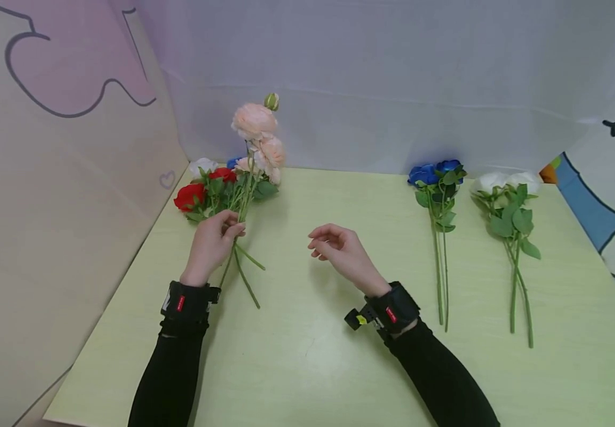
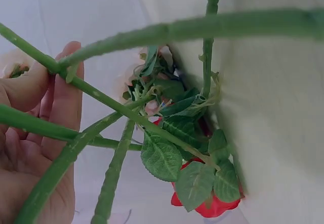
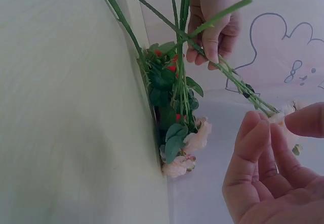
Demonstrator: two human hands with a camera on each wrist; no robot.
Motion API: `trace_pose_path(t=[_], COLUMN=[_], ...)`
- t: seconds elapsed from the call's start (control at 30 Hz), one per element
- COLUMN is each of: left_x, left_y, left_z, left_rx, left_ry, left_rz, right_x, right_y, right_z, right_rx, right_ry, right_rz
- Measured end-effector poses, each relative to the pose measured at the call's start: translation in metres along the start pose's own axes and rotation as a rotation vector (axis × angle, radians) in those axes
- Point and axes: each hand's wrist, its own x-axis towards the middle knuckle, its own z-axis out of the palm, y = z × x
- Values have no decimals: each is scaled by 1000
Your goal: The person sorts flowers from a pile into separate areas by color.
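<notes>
My left hand pinches the green stem of a pale pink flower between thumb and fingers. The flower has several blooms and a small green bud, and it stands tilted over the pile at the table's left. Beneath it lie red roses, with more pink blooms, a white bloom and a bit of blue. Crossing stems fill the left wrist view around the palm. Over the middle of the table, my right hand hovers with loosely bent fingers and holds nothing; its fingertips overlap the pink bloom in the right wrist view.
On the right of the pale table lie blue roses with long stems. White roses lie beside them, near the right edge. A pale cloth hangs behind the table, and a printed wall borders the left side.
</notes>
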Motion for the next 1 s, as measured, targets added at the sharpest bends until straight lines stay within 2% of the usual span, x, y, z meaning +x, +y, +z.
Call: trace_pose_path(t=[0.27, 0.4, 0.63, 0.87, 1.0], left_x=[0, 1, 1, 1, 1], left_y=[2, 3, 5, 5, 6], left_z=[2, 4, 6, 8, 9], left_rx=[-23, -12, -9, -19, -17], left_ry=[-3, 1, 4, 4, 15], left_rz=[-10, -16, -31, -31, -23], right_x=[-4, -6, -9, -10, -10], right_y=[9, 14, 17, 18, 18], right_z=[31, 46, 58, 60, 61], right_rx=[-40, -43, -48, -39, -20], right_ry=[-226, -295, -341, -282, -318], right_rz=[-31, -70, -154, -157, -151])
